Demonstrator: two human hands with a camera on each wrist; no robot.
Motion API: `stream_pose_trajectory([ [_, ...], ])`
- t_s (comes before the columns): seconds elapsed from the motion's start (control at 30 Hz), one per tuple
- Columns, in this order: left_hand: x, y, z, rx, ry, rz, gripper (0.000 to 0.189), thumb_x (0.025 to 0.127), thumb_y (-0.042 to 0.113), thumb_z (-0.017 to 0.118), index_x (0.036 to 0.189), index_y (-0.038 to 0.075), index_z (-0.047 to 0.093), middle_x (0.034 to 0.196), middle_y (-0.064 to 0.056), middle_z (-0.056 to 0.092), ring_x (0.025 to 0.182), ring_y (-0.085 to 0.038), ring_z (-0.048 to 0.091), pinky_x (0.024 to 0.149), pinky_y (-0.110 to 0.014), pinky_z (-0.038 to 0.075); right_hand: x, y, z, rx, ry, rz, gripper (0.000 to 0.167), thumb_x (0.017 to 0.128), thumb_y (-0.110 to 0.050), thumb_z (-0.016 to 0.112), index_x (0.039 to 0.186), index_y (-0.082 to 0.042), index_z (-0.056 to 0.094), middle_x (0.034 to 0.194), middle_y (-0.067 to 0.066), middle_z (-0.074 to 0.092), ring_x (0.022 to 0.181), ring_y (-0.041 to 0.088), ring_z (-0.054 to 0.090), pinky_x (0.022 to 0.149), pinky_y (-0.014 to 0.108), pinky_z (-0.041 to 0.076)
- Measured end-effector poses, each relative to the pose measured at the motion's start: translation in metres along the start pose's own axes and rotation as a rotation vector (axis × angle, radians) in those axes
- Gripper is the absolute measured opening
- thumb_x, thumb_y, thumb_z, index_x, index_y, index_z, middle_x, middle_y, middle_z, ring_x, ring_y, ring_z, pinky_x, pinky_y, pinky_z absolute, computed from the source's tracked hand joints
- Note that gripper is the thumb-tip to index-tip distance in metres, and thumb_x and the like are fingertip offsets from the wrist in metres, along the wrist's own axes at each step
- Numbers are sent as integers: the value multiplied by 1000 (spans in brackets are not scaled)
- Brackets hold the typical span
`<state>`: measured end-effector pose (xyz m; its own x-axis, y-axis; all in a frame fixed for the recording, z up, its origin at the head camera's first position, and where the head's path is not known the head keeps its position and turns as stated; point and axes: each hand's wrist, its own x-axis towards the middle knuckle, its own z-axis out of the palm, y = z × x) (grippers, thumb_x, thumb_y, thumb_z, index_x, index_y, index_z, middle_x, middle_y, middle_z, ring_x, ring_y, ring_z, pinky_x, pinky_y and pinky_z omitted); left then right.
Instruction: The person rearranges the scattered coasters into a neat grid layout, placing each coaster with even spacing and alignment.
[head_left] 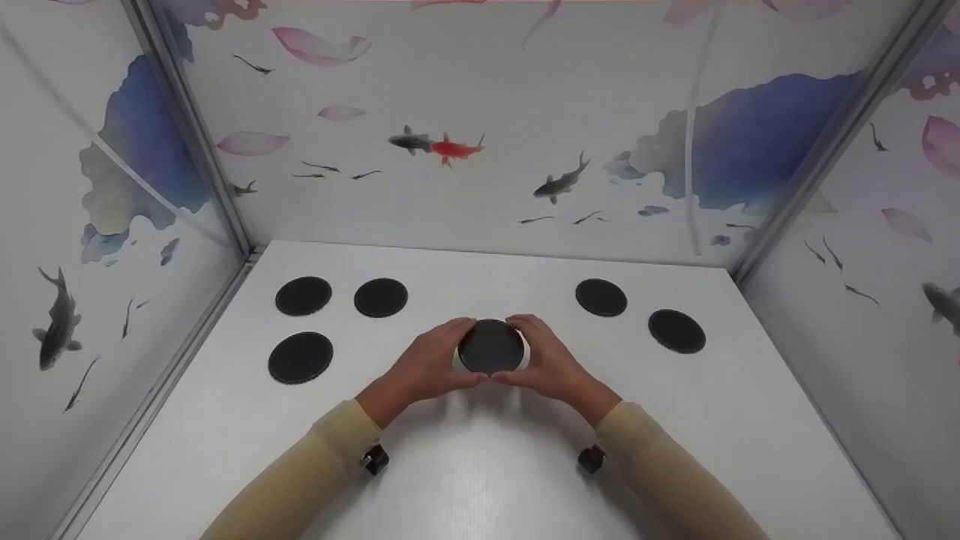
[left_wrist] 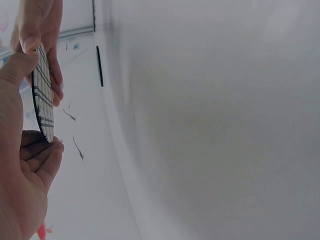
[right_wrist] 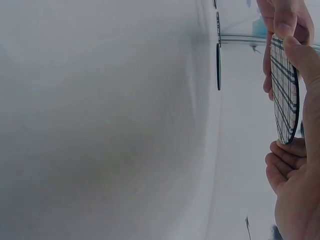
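Note:
A round black-topped coaster [head_left: 490, 348] is held above the middle of the table between both hands. My left hand [head_left: 433, 361] grips its left edge, thumb at the near rim and fingers at the far rim. Mirroring that, my right hand [head_left: 551, 364] grips the right edge. The two thumbs nearly meet at the near side. From the left wrist view, the coaster's underside [left_wrist: 43, 95] shows a pale plaid pattern with dark lines. The right wrist view shows the same plaid face [right_wrist: 284, 92], with the coaster well off the tabletop.
On the white table [head_left: 480, 465] lie more black discs. Three are at the left, including an upper one [head_left: 304, 295] and a lower one [head_left: 301, 358]; two are at the right, one nearer the edge [head_left: 676, 331]. Panels printed with fish [head_left: 559, 182] enclose the table's back and sides.

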<state>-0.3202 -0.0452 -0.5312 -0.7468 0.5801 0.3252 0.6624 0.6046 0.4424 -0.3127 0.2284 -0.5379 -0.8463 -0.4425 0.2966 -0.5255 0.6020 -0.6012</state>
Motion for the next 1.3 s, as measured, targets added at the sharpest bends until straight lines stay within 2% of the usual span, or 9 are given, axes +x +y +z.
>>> stream_pose_trajectory([
  [0.23, -5, -6, -8, -16, 15, -12, 88, 93, 44, 91, 160, 3, 53, 156, -10, 62, 141, -24, 62, 115, -45, 53, 7, -4, 5, 13, -13, -5, 98, 87, -58, 92, 160, -6, 52, 160, 9, 52, 148, 27, 51, 123, 51, 44],
  [0.43, -12, -13, -9, -19, 11, -20, 88, 93, 45, 91, 160, 3, 53, 156, -10, 62, 142, -25, 62, 116, -45, 53, 9, -4, 15, 22, -7, -5, 96, 86, -57, 93, 158, -8, 54, 159, 8, 53, 148, 25, 52, 123, 49, 45],
  [0.6, -20, -21, -11, -28, 41, -6, 87, 91, 42, 93, 159, 3, 55, 155, -10, 62, 140, -25, 62, 115, -45, 53, 14, -7, 23, 10, -20, -20, 95, 87, -57, 93, 158, -8, 54, 159, 8, 53, 148, 26, 52, 123, 49, 45],
  [0.77, -22, -27, -13, -9, 70, 10, 87, 89, 42, 94, 157, 4, 56, 154, -10, 63, 140, -25, 62, 115, -44, 53, 20, -10, 26, 28, -20, -48, 94, 87, -56, 93, 157, -7, 55, 157, 8, 55, 146, 24, 53, 122, 48, 45],
  [1.0, -23, -32, -19, 8, 40, -21, 89, 91, 43, 92, 160, 3, 53, 158, -10, 59, 144, -25, 59, 117, -44, 51, 26, -16, 27, 39, -24, -41, 95, 87, -53, 94, 159, -6, 53, 160, 11, 52, 149, 27, 51, 123, 50, 44],
  [1.3, -28, -36, -23, -10, 4, -51, 87, 91, 41, 92, 160, 4, 54, 158, -10, 60, 143, -27, 60, 117, -46, 51, 31, -16, 37, 30, -50, -25, 93, 88, -58, 92, 158, -9, 54, 158, 6, 53, 147, 23, 52, 123, 48, 44],
])
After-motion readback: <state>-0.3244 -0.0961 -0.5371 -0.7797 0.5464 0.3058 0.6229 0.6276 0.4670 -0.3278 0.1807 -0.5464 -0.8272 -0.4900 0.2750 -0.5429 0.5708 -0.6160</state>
